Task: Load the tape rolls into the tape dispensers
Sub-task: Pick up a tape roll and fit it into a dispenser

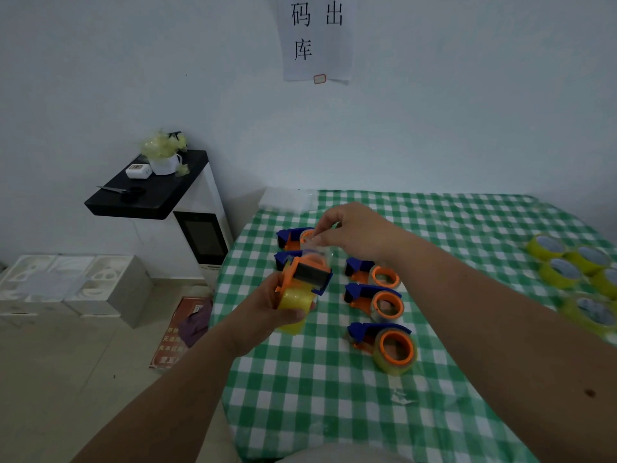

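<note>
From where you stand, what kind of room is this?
Probably a small packing or stockroom corner: a checked tablecloth with tape dispensers lined up, spare tape rolls to the side, and a paper sign on the wall.

The table [300,412] wears a green-and-white checked cloth with a slight sheen. The dispensers [374,297] on it look like smooth, matt orange and blue plastic. The tape rolls [564,272] at the far right are glossy, translucent yellow film. A sheet of paper [315,41] hangs on the matt painted wall. At left, a shelf [150,195] has a smooth black top.
</note>
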